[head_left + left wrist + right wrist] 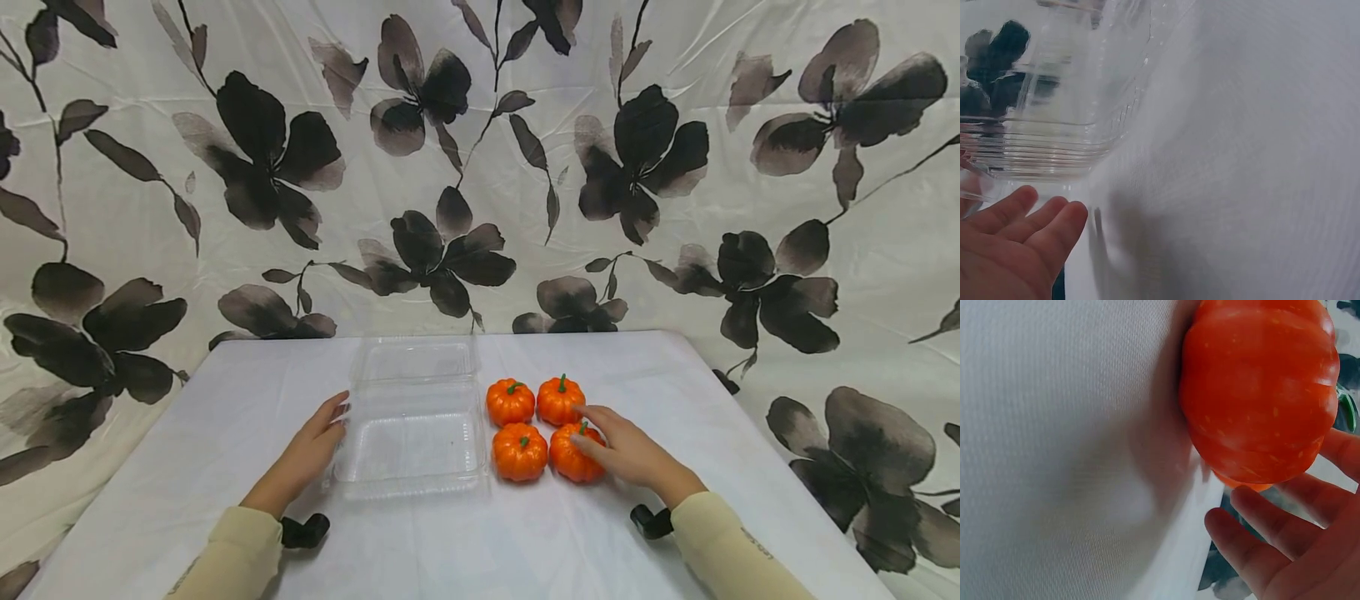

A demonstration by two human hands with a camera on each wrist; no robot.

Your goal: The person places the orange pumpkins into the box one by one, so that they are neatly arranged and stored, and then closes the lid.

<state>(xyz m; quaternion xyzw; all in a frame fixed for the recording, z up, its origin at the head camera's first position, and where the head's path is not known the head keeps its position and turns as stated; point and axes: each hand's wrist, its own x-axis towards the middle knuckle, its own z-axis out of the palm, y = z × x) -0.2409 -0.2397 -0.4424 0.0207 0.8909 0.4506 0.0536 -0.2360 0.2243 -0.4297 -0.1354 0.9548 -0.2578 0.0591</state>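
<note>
Pumpkin (1260, 394), 1 of 4, lies just beside right-hand fingers (1277, 525).

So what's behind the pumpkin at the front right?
Another pumpkin with a green stem. The right hand covers a bit of its right side, so that part can't be seen.

Left fingers (1062, 232) straight, right fingers (1244, 549) spread

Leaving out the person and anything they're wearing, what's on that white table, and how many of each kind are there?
Orange pumpkins: 4
Clear plastic container, base and lid counted together: 1
Total: 5
</note>
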